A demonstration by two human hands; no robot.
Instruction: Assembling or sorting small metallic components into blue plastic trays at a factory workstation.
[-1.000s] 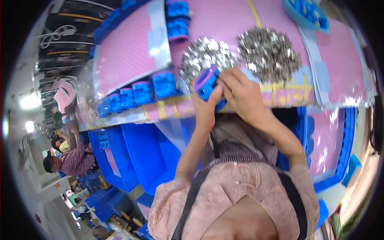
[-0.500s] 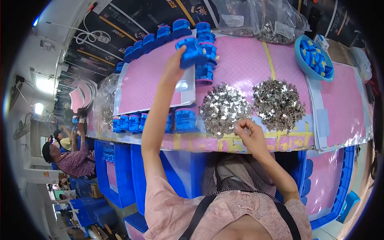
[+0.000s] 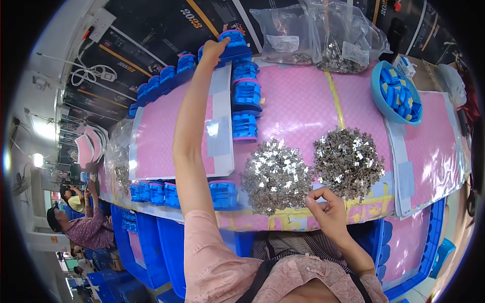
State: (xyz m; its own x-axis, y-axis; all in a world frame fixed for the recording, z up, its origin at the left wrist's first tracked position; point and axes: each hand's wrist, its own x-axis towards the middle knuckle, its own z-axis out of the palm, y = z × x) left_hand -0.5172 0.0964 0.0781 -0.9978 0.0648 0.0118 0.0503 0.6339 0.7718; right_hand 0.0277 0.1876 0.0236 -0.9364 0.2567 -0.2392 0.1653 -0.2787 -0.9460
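The left hand (image 3: 216, 52) has carried its blue pink-rimmed housing (image 3: 233, 39) farther out and grips it beside the finished-looking row (image 3: 167, 74) to that hand's left. The right hand (image 3: 327, 209) curls near the silver metal pieces (image 3: 278, 177); whether it pinches one, I can't tell.

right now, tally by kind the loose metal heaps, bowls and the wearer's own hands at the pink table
loose metal heaps: 2
light-blue bowl: 1
hands, left and right: 2
total: 5
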